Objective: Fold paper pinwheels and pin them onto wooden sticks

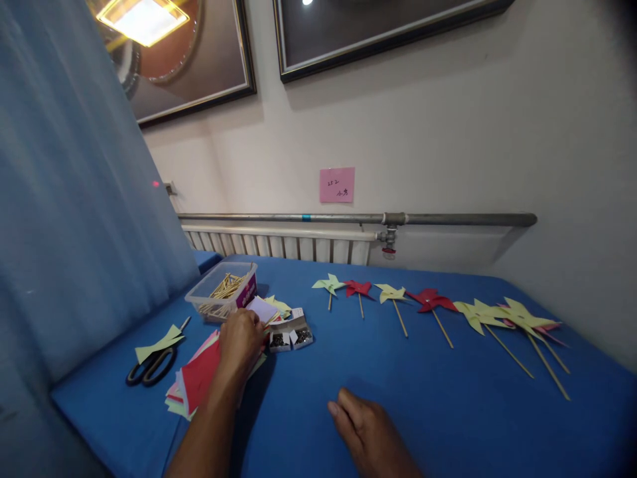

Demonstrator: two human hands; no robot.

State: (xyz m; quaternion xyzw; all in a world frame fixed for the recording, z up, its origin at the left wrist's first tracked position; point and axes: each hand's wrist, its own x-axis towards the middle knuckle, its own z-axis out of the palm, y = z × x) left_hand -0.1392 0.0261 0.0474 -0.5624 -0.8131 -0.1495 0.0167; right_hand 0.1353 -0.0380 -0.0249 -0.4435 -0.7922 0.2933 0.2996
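Note:
My left hand (241, 340) reaches over a stack of coloured paper squares (196, 382), red on top, at the left of the blue table (448, 405). Its fingers curl down at the far edge of the stack, next to a white sheet (263, 309); whether they grip a sheet is hidden. My right hand (365, 431) rests flat on the cloth near the front, fingers stretched out and holding nothing. Small open boxes of metal pins (290, 337) lie just right of my left hand.
A clear plastic tub of wooden sticks (223, 290) stands behind the stack. Black scissors (152, 366) with a yellow-green paper scrap (160, 343) lie at the left. Several finished red and yellow pinwheels (432, 302) lie in a row on the right. A radiator and pipe (348, 218) run along the wall.

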